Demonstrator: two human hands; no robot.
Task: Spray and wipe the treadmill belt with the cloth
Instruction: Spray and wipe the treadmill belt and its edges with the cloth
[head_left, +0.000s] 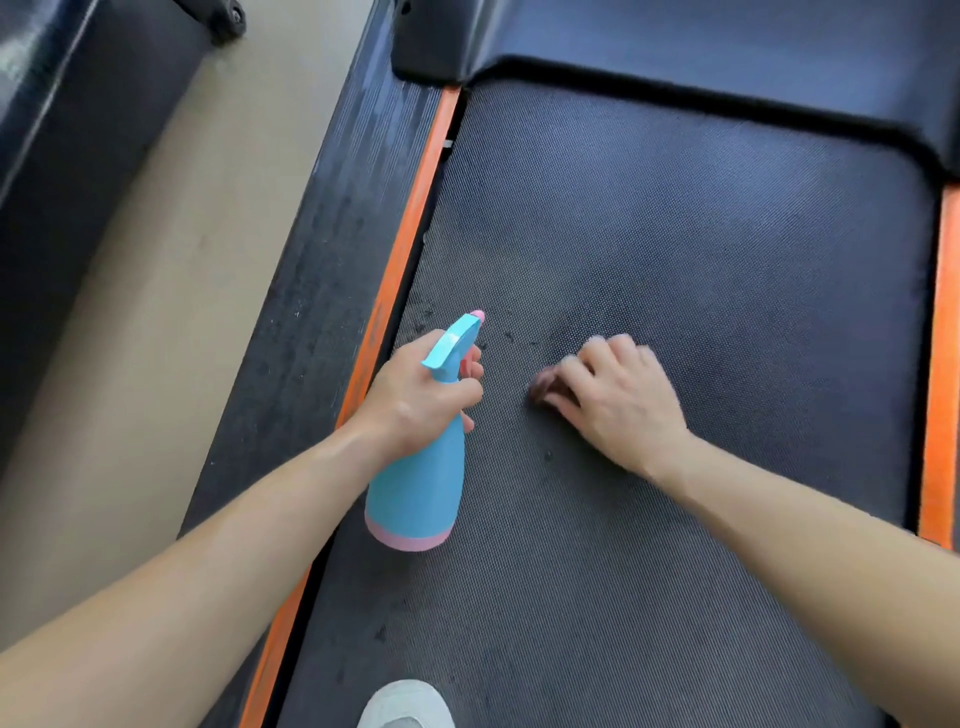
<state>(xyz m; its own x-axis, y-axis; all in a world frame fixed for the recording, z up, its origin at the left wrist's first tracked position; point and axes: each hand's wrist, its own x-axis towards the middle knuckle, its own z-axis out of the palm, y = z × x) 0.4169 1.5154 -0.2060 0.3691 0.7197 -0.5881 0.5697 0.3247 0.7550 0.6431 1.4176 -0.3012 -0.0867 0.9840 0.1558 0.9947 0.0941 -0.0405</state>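
Observation:
The dark textured treadmill belt (701, 270) fills most of the view, with wet dark spots near its left side. My left hand (421, 395) grips a light blue spray bottle (421, 493) with a pink base, its nozzle pointing up the belt. My right hand (613, 395) rests on the belt to the right of the bottle, fingers curled over a small dark pinkish cloth (545, 384). Most of the cloth is hidden under the hand.
Orange strips (400, 249) run along both sides of the belt, with a black side rail (322, 249) on the left. The black motor cover (727, 57) lies at the belt's far end. Beige floor (182, 270) is left of the treadmill. A white shoe (405, 706) stands at the bottom.

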